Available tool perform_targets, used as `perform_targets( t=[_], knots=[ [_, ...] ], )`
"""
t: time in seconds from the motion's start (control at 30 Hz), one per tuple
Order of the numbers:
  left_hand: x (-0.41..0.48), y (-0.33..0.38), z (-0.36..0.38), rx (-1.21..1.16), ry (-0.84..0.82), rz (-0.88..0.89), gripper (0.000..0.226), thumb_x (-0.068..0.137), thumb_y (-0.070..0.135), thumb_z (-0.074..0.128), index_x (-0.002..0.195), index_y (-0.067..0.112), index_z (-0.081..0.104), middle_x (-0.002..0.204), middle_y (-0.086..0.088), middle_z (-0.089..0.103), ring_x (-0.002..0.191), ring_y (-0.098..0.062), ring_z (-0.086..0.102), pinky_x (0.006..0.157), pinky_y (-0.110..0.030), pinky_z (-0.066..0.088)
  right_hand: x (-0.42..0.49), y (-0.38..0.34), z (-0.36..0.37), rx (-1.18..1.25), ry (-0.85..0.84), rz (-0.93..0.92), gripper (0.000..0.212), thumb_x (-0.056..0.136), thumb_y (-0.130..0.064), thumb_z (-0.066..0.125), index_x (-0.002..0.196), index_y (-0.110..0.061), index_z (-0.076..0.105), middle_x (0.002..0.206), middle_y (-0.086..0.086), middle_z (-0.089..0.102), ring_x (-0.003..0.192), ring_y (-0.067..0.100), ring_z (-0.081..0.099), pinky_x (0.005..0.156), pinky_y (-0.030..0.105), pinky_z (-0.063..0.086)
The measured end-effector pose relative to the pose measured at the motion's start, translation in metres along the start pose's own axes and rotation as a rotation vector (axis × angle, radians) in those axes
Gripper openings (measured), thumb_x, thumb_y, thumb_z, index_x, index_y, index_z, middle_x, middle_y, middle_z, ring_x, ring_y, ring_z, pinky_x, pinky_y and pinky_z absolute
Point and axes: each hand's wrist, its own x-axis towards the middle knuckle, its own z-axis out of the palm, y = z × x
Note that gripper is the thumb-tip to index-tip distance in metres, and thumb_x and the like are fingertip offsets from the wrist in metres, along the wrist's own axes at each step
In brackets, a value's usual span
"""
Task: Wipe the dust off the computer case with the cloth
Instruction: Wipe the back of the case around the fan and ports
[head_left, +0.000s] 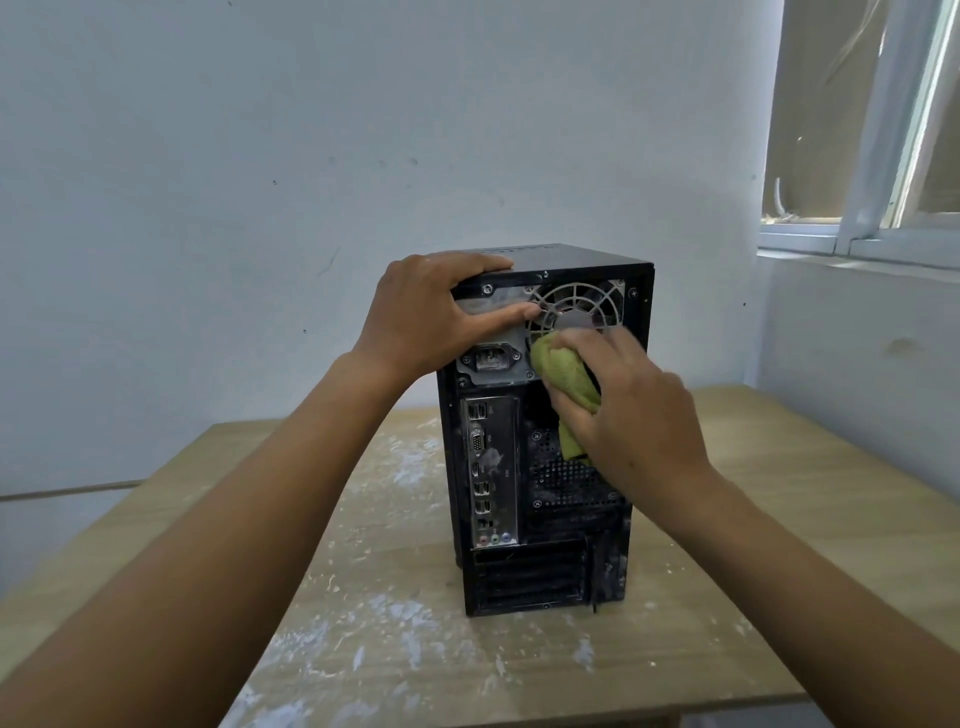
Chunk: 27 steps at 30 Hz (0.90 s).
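Note:
A black computer case (545, 561) stands upright on the wooden table (779, 519), its dusty rear panel with ports and fan grille facing me. My left hand (421, 317) grips the case's top left rear corner, fingers over the top edge and thumb lying across the power supply. My right hand (628, 410) holds a bunched green cloth (563, 374) and presses it against the rear panel just below the fan grille. Part of the cloth hangs down under my palm.
White dust and paint-like flecks cover the table top around the case. A pale wall stands close behind the table, and a window (883, 156) with a white frame sits at the upper right. The table's front edge runs near the bottom of the view.

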Motion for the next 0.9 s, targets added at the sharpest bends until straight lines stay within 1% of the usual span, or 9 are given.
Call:
perform_targets(
  t=[0.1, 0.23, 0.3, 0.33, 0.43, 0.53, 0.67, 0.8, 0.9],
  knots=[
    [0.000, 0.001, 0.000, 0.003, -0.013, -0.008, 0.062, 0.071, 0.071, 0.066, 0.109, 0.022, 0.075, 0.104, 0.007, 0.074, 0.095, -0.005, 0.069, 0.081, -0.027, 0.057, -0.011, 0.002, 0.002, -0.017, -0.037, -0.018, 0.035, 0.084, -0.034, 0.067, 0.117, -0.024, 0.059, 0.099, 0.002, 0.057, 0.059, 0.024, 0.058, 0.049, 0.021, 0.036],
    [0.001, 0.002, -0.002, 0.011, -0.027, -0.005, 0.064, 0.070, 0.073, 0.065, 0.109, 0.023, 0.075, 0.105, 0.009, 0.074, 0.094, -0.004, 0.068, 0.080, -0.021, 0.054, -0.003, 0.008, -0.011, 0.003, -0.085, -0.022, 0.031, 0.085, -0.035, 0.067, 0.115, -0.027, 0.060, 0.096, -0.001, 0.057, 0.060, 0.017, 0.056, 0.049, 0.016, 0.031],
    [0.001, 0.002, -0.002, 0.007, -0.027, -0.015, 0.065, 0.069, 0.074, 0.064, 0.109, 0.024, 0.075, 0.105, 0.010, 0.074, 0.094, -0.003, 0.068, 0.079, -0.019, 0.052, 0.009, 0.012, -0.025, 0.009, -0.042, 0.004, 0.028, 0.087, -0.035, 0.066, 0.113, -0.027, 0.061, 0.094, -0.001, 0.056, 0.061, 0.012, 0.051, 0.051, 0.013, 0.028],
    [0.001, 0.002, -0.002, 0.005, -0.030, -0.017, 0.065, 0.069, 0.074, 0.064, 0.110, 0.024, 0.075, 0.105, 0.010, 0.074, 0.093, -0.002, 0.068, 0.078, -0.019, 0.051, 0.015, 0.016, -0.032, 0.016, -0.004, 0.030, 0.027, 0.087, -0.034, 0.066, 0.113, -0.027, 0.061, 0.094, -0.001, 0.055, 0.063, 0.013, 0.051, 0.053, 0.013, 0.027],
    [0.000, 0.001, -0.002, 0.005, -0.036, -0.010, 0.066, 0.070, 0.074, 0.064, 0.110, 0.023, 0.074, 0.104, 0.009, 0.074, 0.092, -0.003, 0.068, 0.079, -0.019, 0.053, 0.036, 0.029, -0.052, 0.019, 0.136, 0.086, 0.028, 0.087, -0.034, 0.066, 0.113, -0.025, 0.060, 0.096, 0.002, 0.056, 0.073, 0.020, 0.052, 0.061, 0.023, 0.034],
    [0.000, 0.001, -0.001, 0.005, -0.023, -0.011, 0.065, 0.070, 0.073, 0.064, 0.110, 0.023, 0.074, 0.103, 0.009, 0.074, 0.092, -0.005, 0.069, 0.080, -0.025, 0.056, 0.042, 0.034, -0.056, 0.003, 0.180, 0.086, 0.028, 0.089, -0.036, 0.064, 0.113, -0.025, 0.059, 0.099, 0.002, 0.055, 0.075, 0.021, 0.053, 0.068, 0.030, 0.038],
    [0.001, 0.001, -0.001, 0.015, -0.021, -0.012, 0.064, 0.070, 0.073, 0.065, 0.109, 0.023, 0.075, 0.101, 0.009, 0.075, 0.091, -0.004, 0.069, 0.079, -0.023, 0.055, 0.024, 0.035, -0.040, 0.009, 0.149, 0.063, 0.031, 0.086, -0.031, 0.067, 0.114, -0.022, 0.058, 0.099, 0.002, 0.056, 0.074, 0.025, 0.056, 0.065, 0.030, 0.040],
    [0.001, 0.001, 0.000, 0.020, -0.029, -0.025, 0.064, 0.070, 0.072, 0.065, 0.108, 0.022, 0.075, 0.100, 0.008, 0.075, 0.089, -0.002, 0.067, 0.078, -0.018, 0.052, -0.005, 0.036, -0.021, 0.028, 0.106, 0.023, 0.035, 0.083, -0.027, 0.071, 0.115, -0.023, 0.057, 0.094, 0.002, 0.057, 0.065, 0.024, 0.057, 0.055, 0.025, 0.040],
    [-0.004, 0.002, 0.003, -0.056, -0.013, -0.054, 0.060, 0.070, 0.064, 0.073, 0.106, 0.017, 0.073, 0.100, 0.006, 0.073, 0.091, -0.003, 0.066, 0.081, -0.023, 0.055, -0.026, 0.036, -0.013, 0.042, 0.043, 0.017, 0.042, 0.080, -0.025, 0.072, 0.116, -0.030, 0.051, 0.094, -0.001, 0.056, 0.061, 0.023, 0.057, 0.050, 0.023, 0.037]
  ],
)
